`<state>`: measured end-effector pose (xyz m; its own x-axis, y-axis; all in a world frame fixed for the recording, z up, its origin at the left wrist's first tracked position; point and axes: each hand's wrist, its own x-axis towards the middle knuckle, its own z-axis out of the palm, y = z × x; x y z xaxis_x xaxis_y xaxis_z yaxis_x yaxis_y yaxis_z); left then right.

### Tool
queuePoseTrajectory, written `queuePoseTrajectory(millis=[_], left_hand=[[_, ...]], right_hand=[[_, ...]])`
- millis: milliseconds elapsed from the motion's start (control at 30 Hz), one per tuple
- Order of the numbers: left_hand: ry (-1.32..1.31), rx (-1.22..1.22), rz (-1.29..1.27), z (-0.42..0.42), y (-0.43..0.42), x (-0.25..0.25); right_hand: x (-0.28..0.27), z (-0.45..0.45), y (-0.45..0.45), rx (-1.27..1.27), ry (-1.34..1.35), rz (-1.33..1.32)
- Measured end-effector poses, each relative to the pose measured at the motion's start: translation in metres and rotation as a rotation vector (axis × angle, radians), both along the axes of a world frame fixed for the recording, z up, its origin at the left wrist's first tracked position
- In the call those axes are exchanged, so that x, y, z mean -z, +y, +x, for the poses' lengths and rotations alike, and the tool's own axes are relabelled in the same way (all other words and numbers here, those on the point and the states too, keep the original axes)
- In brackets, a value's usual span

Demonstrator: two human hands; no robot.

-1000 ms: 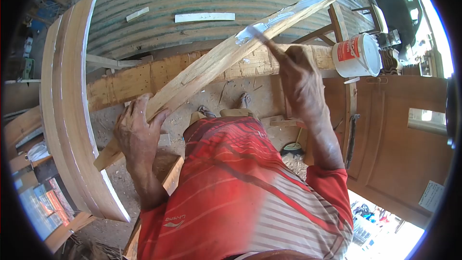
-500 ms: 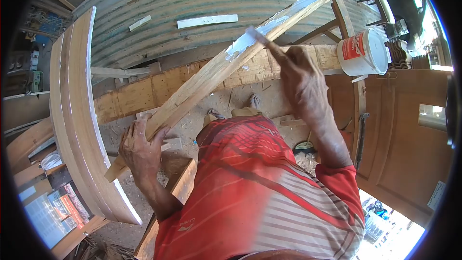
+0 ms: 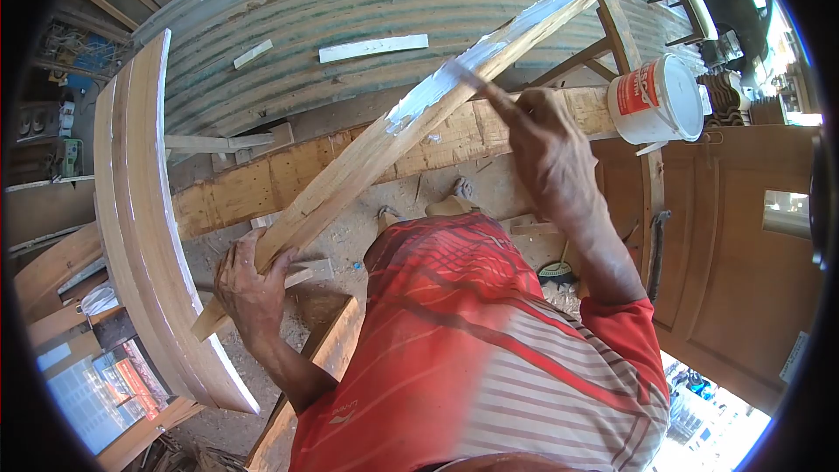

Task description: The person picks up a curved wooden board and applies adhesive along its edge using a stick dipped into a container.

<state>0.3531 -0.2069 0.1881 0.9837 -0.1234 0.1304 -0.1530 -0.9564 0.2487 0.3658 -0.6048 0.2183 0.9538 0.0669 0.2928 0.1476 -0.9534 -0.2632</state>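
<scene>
A long wooden plank (image 3: 341, 173) runs diagonally from the lower left to the upper right. White paste, which looks like glue (image 3: 421, 101), coats the upper part of its narrow face. My left hand (image 3: 251, 287) is closed around the lower end of the plank, with the thumb on the near side. In my right hand (image 3: 552, 153) is a thin wooden stick (image 3: 492, 94), gripped near its end. Its whitened tip touches the wet paste midway along the plank.
Beneath the plank a rough wooden beam (image 3: 236, 201) crosses the view. A white bucket (image 3: 677, 100) with a red label stands on its right end. Layered curved boards (image 3: 135, 236) stand at left. A panelled door (image 3: 734, 262) lies right, and corrugated metal sheets (image 3: 288, 13) lie behind.
White paste now reaches further down the plank toward my left hand. My right hand and the stick have shifted slightly. My left hand still grips the lower end.
</scene>
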Motion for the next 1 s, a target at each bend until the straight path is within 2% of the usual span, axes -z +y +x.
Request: queuePoseTrajectory(millis=[200,300,467,567,600,633,700,800,900,1000], left_hand=[[0.0,-0.013,0.008,-0.002,-0.002,0.0],[-0.003,-0.022,0.013,-0.002,-0.002,0.0],[0.033,-0.075,0.022,-0.003,-0.008,-0.003],[0.005,-0.059,0.027,-0.004,-0.01,-0.004],[0.007,-0.058,0.025,-0.004,-0.01,-0.004],[0.007,-0.059,0.022,-0.004,-0.009,-0.003],[0.002,-0.057,0.017,-0.004,-0.009,-0.002],[0.001,-0.05,0.006,-0.002,-0.008,-0.002],[0.026,-0.067,-0.003,-0.003,-0.009,-0.003],[0.024,-0.063,0.012,-0.003,-0.008,-0.003]], right_hand=[[0.004,0.032,-0.064,0.126,-0.075,-0.109],[-0.003,0.031,-0.063,0.151,-0.041,-0.053],[-0.001,0.016,-0.036,-0.035,-0.043,0.009],[0.006,0.032,-0.07,0.121,-0.023,-0.07],[0.001,0.035,-0.076,0.256,0.017,-0.058],[0.01,0.039,-0.094,0.201,-0.118,-0.109],[0.006,0.039,-0.094,0.204,-0.112,-0.084],[0.006,0.025,-0.064,0.083,0.038,0.061],[-0.001,0.009,-0.04,-0.099,0.075,0.261],[0.006,0.018,-0.058,-0.047,0.037,0.157]])
